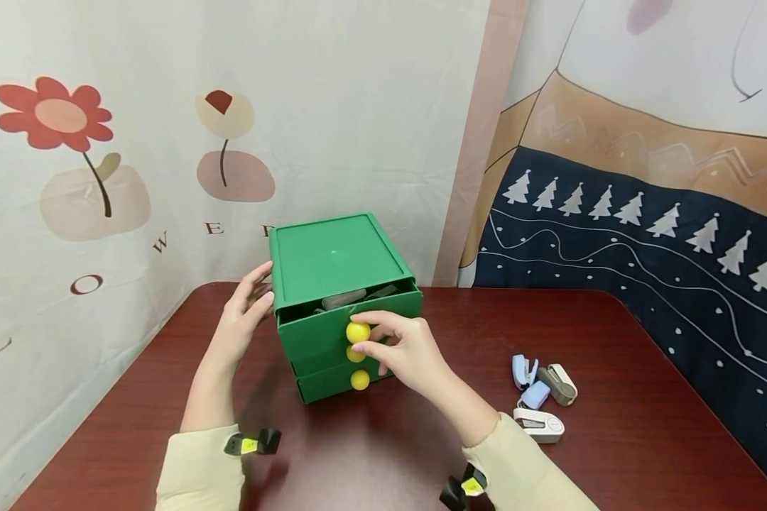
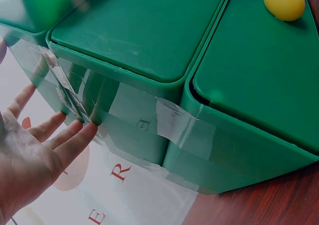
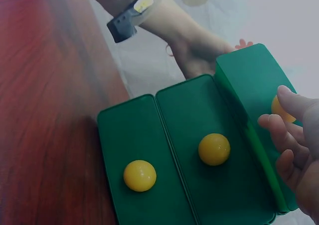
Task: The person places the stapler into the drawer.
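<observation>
A green box with three drawers (image 1: 335, 255) stands on the table, each drawer front bearing a round yellow knob. Its top drawer (image 1: 313, 344) is pulled partly out, and some grey and dark items (image 1: 345, 298) show inside, too covered to name. My right hand (image 1: 412, 351) pinches the top yellow knob (image 3: 283, 109) between thumb and fingers. The middle knob (image 3: 214, 149) and the bottom knob (image 3: 140, 175) are untouched; both those drawers look closed. My left hand (image 2: 37, 145) touches the side of the box with extended fingers, near clear tape (image 2: 174, 120) stuck along it.
On the right of the table lie several small staplers: a white one (image 1: 540, 426), a grey-green one (image 1: 557, 385) and blue ones (image 1: 523, 371). A printed curtain (image 1: 358, 142) hangs behind the reddish-brown table (image 1: 358, 454).
</observation>
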Motion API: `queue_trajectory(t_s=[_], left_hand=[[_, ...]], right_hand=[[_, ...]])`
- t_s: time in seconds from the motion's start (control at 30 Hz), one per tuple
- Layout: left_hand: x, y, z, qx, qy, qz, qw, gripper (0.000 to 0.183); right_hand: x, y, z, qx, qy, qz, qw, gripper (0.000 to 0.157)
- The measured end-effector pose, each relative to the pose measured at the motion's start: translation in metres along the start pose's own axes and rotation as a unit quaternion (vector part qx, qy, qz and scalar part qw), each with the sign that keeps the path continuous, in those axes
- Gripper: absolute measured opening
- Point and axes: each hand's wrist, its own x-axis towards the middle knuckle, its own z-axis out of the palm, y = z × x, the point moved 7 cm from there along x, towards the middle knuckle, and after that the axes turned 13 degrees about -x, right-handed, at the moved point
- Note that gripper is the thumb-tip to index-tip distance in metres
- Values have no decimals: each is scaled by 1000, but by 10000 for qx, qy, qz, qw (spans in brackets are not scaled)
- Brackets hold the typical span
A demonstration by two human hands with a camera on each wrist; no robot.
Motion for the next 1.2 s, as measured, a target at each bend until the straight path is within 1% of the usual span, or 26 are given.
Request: queue_trajectory(t_s=[0.3,0.4,0.5,0.6,0.7,0.8,0.9,1.03,1.2], left_hand=[[-1,-1,-1,73,74,-42,9999,50],[-1,-2,-2,155,64,-73,9998,50],[-1,-3,-2,167,68,-85,9998,50],[-1,-3,-2,135,74,-69,9999,50],[0,-3,-1,137,50,-56,9999,50],[0,-3,-1,159,50,-79,9998,50],[0,-2,-1,159,55,-100,9998,50],[1,-2,-1,157,59,-114,9998,50],[1,-2,-1,135,76,-96,9998,50]], right_hand=[[19,12,4,-160,-109,366,9991,33],[21,15,6,-157,-185,484,9985,33],[21,17,7,-123,-181,480,9986,34],[18,18,6,-1,-24,355,9994,36],[13,22,4,144,247,240,9993,37],[6,29,4,185,503,250,9983,35],[0,35,6,71,652,326,9973,33],[-9,30,7,-106,697,400,9967,30],[-18,19,10,-295,634,583,9958,28]])
